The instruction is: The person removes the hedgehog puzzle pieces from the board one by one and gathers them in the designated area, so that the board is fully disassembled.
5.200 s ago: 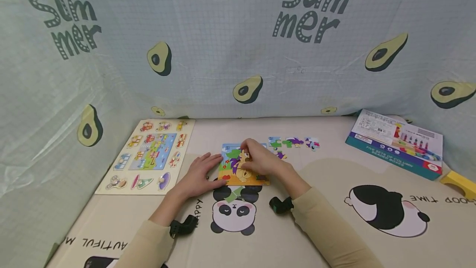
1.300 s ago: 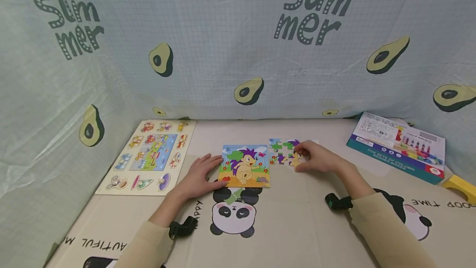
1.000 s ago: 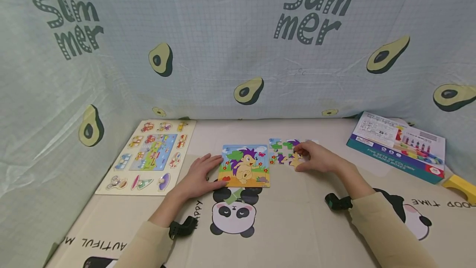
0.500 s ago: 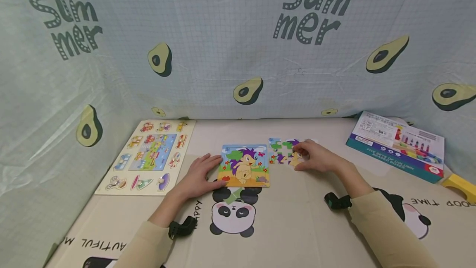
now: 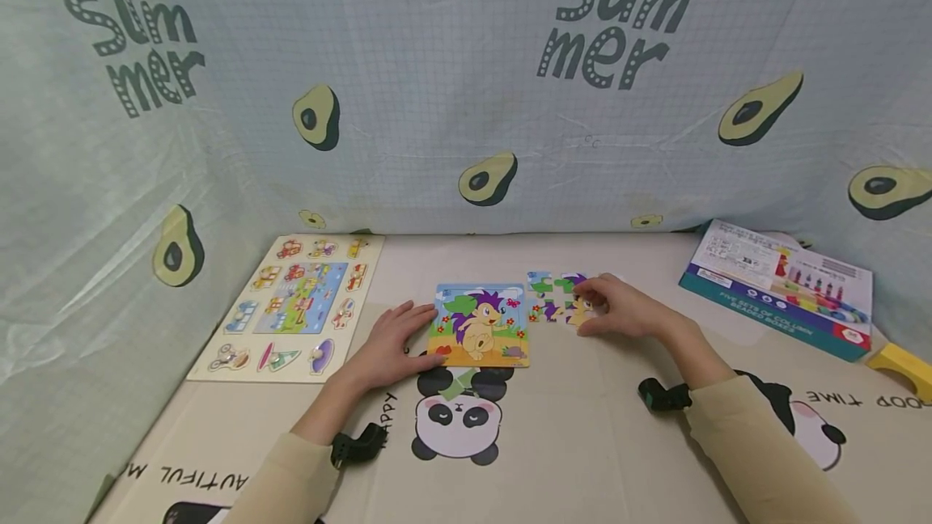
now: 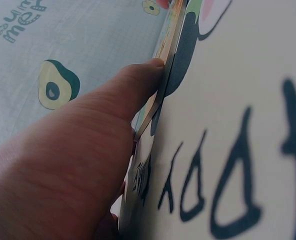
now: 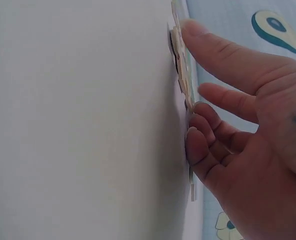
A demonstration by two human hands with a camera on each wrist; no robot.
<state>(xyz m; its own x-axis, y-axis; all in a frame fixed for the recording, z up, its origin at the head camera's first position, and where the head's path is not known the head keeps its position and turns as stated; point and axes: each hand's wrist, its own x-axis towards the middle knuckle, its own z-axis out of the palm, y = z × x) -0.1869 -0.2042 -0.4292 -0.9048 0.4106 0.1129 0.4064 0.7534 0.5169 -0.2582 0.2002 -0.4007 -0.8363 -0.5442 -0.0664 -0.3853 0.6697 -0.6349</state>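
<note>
A square board with a purple-spined hedgehog picture (image 5: pixel 478 330) lies on the table in front of me. My left hand (image 5: pixel 389 352) rests at its left side, fingers spread, thumb on the lower left corner; in the left wrist view the thumb (image 6: pixel 138 82) lies over the board's edge. To the right of the board, several jigsaw pieces (image 5: pixel 540 283) lie grouped, parts of the same picture. My right hand (image 5: pixel 629 308) holds a beige and purple jigsaw piece (image 5: pixel 578 312) at the group's right side between thumb and fingers. The right hand hides some pieces behind its fingers.
A wooden knob puzzle board (image 5: pixel 342 358) with vehicle pieces lies at the left. At the back right stands a box of beaded columns (image 5: pixel 775 285), with a yellow curved block (image 5: pixel 900 368) beside it. A hanging cloth (image 5: pixel 408 87) with avocado prints closes the back and sides.
Since the oldest frame my right hand has moved right from the hedgehog board to the loose pieces, which now lie closer together in more rows. Over the last second both hands stay nearly still.
</note>
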